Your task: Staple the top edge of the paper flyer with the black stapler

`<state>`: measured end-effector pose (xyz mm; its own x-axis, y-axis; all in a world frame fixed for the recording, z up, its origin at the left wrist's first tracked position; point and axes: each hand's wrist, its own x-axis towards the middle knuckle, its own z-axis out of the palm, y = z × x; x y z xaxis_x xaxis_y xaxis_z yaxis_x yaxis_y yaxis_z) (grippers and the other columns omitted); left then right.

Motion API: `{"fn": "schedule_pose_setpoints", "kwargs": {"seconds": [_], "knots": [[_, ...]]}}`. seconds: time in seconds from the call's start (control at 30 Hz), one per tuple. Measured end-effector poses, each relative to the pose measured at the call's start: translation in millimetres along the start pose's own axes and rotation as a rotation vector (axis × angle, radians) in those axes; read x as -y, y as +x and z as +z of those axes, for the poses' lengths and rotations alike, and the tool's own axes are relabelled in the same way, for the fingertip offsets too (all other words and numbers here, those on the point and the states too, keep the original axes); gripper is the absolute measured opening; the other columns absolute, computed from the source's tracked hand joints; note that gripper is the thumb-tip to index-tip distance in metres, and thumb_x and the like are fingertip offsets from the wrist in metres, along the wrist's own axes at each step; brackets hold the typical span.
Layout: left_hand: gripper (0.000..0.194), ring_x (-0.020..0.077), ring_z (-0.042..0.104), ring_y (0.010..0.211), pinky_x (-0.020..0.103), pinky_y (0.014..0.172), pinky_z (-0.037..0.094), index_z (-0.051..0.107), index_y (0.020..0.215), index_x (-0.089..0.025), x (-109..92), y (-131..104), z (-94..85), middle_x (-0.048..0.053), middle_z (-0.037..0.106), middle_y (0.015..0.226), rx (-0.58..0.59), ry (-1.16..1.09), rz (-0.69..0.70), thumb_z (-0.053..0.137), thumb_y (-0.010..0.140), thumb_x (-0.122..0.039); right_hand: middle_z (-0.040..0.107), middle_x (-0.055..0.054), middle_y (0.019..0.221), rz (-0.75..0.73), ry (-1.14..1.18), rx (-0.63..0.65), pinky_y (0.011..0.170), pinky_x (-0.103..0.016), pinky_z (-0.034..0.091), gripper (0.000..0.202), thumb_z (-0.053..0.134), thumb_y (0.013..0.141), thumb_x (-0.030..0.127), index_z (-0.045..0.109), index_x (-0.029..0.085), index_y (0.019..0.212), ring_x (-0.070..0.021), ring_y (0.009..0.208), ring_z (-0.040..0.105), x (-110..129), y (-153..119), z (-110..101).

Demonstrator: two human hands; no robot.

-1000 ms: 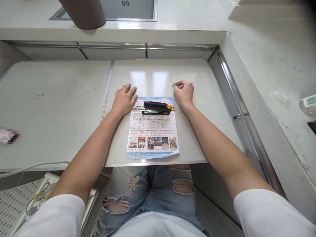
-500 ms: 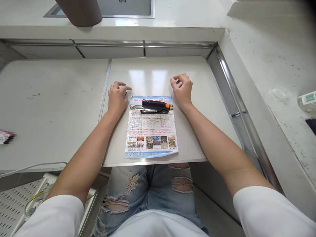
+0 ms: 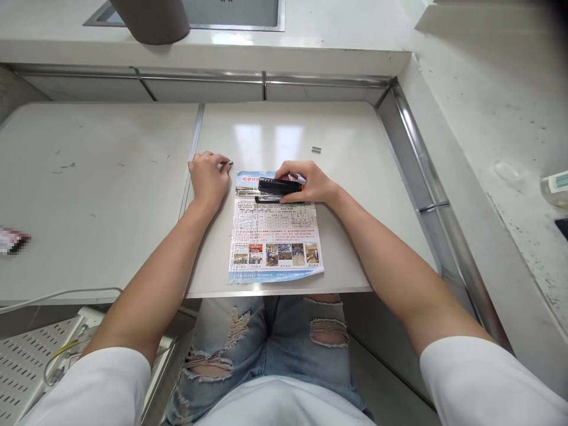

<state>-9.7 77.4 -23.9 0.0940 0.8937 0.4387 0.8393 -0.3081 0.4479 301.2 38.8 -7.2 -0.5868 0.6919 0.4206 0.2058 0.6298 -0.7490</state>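
A black stapler with an orange part lies across the top of a printed flyer. My right hand is closed around the stapler's right end, thumb in front and fingers over the top. The flyer's left side carries many rows of staples. Left of the flyer, my left hand rests on the table with its thumb and fingertips pinched. From the pinch pokes a small dark strip, which looks like staples. Beyond my right hand, a short silver strip of staples lies on the table.
Loose bent staples are scattered on the table's left half. A metal rail borders the right side. A brown container stands on the back counter by the sink. A clear bottle lies on the right counter.
My right hand has moved left and toward me and taken hold of the stapler. The silver staple strip now shows where that hand was. My left hand's fingers have drawn together.
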Motion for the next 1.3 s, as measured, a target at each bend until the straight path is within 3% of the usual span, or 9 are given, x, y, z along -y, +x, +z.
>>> {"fn": "schedule_pose_setpoints", "kwargs": {"seconds": [0.17,0.3,0.43,0.67,0.9,1.07,1.3], "knots": [[0.024,0.0259,0.066,0.089,0.046,0.092,0.054,0.073,0.112,-0.027,-12,-1,-2.2,0.006,0.077,0.096,-0.023,-0.178,0.128,0.055,0.110,-0.042,0.076,-0.004,0.102,0.073,-0.023,-0.137,0.081,-0.038,0.053,0.040,0.084,0.085,0.055,0.076,0.025,0.109,-0.0211,0.089,0.065,8,-4,0],[0.034,0.0247,0.067,0.087,0.044,0.086,0.054,0.073,0.121,-0.027,-28,-4,-6.4,0.009,0.075,0.104,0.041,-0.267,0.215,0.047,0.114,-0.047,0.076,-0.005,0.109,0.135,-0.063,-0.303,0.088,-0.044,0.057,0.033,0.084,0.084,0.045,0.076,0.027,0.111,-0.0252,0.099,0.067,5,-4,-2],[0.036,0.0238,0.067,0.087,0.041,0.081,0.056,0.077,0.123,-0.030,-39,-9,-10.8,0.007,0.072,0.100,0.115,-0.288,0.287,0.047,0.114,-0.048,0.073,-0.005,0.108,0.206,-0.141,-0.372,0.090,-0.046,0.057,0.029,0.082,0.085,0.040,0.075,0.027,0.110,-0.0258,0.101,0.066,1,-2,-3],[0.029,0.0231,0.070,0.092,0.041,0.085,0.061,0.082,0.123,-0.032,-47,-13,-16.2,0.007,0.075,0.107,0.215,-0.353,0.359,0.059,0.109,-0.045,0.074,-0.005,0.105,0.227,-0.169,-0.302,0.093,-0.049,0.058,0.031,0.084,0.081,0.036,0.076,0.028,0.110,-0.0271,0.100,0.065,2,0,-2],[0.021,0.0277,0.071,0.105,0.052,0.102,0.058,0.086,0.109,-0.035,-44,-12,-12.3,0.003,0.084,0.108,0.186,-0.302,0.387,0.072,0.101,-0.047,0.073,-0.005,0.105,0.206,-0.162,-0.275,0.093,-0.049,0.058,0.032,0.084,0.083,0.037,0.076,0.028,0.112,-0.0275,0.100,0.065,-1,-1,-2],[0.018,0.0261,0.073,0.098,0.051,0.100,0.059,0.088,0.102,-0.036,-45,-12,-11.6,0.000,0.086,0.103,0.235,-0.322,0.397,0.072,0.098,-0.044,0.072,-0.005,0.104,0.164,-0.130,-0.271,0.092,-0.048,0.058,0.030,0.083,0.083,0.038,0.076,0.028,0.111,-0.0267,0.098,0.065,1,-1,-2],[0.018,0.0270,0.073,0.096,0.052,0.099,0.058,0.088,0.098,-0.033,-50,-13,-14.9,0.000,0.085,0.100,0.217,-0.287,0.361,0.071,0.094,-0.041,0.072,-0.005,0.103,0.190,-0.140,-0.243,0.091,-0.047,0.057,0.033,0.084,0.083,0.045,0.076,0.028,0.111,-0.0274,0.099,0.064,2,-1,-3]]}}
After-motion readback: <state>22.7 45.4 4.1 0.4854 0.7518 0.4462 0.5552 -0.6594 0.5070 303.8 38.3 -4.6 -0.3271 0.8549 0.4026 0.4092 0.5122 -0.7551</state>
